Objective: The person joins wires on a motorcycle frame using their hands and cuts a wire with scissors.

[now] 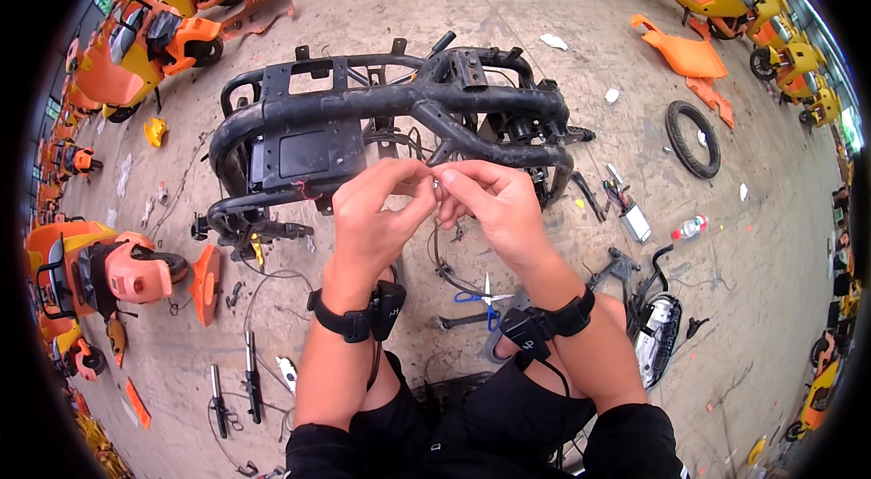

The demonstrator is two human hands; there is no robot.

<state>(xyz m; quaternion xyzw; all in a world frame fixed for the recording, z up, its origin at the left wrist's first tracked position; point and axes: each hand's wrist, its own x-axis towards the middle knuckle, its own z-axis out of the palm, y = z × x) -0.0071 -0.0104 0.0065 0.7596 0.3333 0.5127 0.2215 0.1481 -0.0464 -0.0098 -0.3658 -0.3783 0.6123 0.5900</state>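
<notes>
My left hand (374,211) and my right hand (494,207) meet fingertip to fingertip in front of a bare black scooter frame (399,107) lying on the concrete floor. Between the fingertips both hands pinch a small connector on a thin wire (437,248) that trails down from them. The piece itself is mostly hidden by my fingers. Each wrist carries a black strap with a small black device. Blue-handled scissors (481,298) lie on the floor below my right hand.
Orange and yellow scooters (136,43) line the left and right edges. Orange body panels (680,53), a loose black tyre (692,139), a small plastic bottle (689,227), hand tools (249,379) and scattered parts lie around me.
</notes>
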